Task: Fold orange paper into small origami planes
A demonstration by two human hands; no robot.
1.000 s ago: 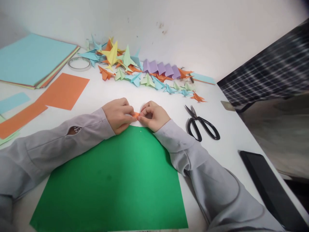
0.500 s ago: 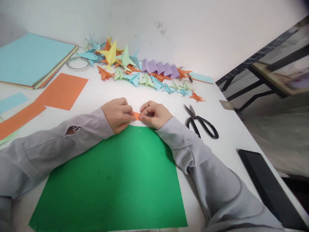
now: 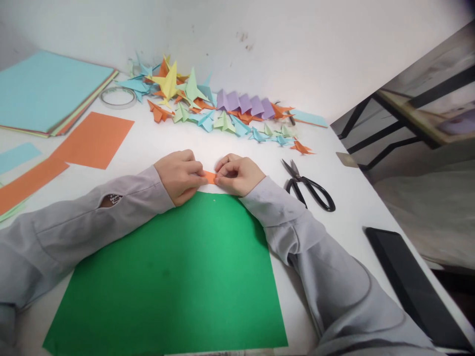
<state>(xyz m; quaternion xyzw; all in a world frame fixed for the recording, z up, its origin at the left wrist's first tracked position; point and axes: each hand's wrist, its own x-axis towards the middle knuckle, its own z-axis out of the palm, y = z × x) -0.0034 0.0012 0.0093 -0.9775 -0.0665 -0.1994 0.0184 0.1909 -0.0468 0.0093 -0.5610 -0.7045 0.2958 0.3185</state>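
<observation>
Both hands met just beyond the far edge of a big green sheet point(image 3: 178, 282) on the white table point(image 3: 345, 173). The left hand point(image 3: 180, 175) was curled, its fingertips pinching one end of a small orange paper point(image 3: 210, 176), and the right hand point(image 3: 239, 174) was curled the same way, pinching the other end. That orange paper sat low between the two hands, close to the table and just past the green sheet's far edge; how it was folded could not be told. Grey sleeves point(image 3: 92, 222) covered both forearms, which lay across the green sheet's corners.

Right of the right hand, black scissors point(image 3: 308, 185) lay closed on the table, near but apart from it. Farther right and nearer, a dark flat phone point(image 3: 411, 287) rested by the table's edge. Along the far wall lay a row of folded paper figures point(image 3: 215, 109) in orange, yellow, green, blue and purple. At far left lay a roll of tape point(image 3: 118, 97), a stack of coloured paper point(image 3: 48, 91) topped in light blue, and a loose orange sheet point(image 3: 94, 139).
</observation>
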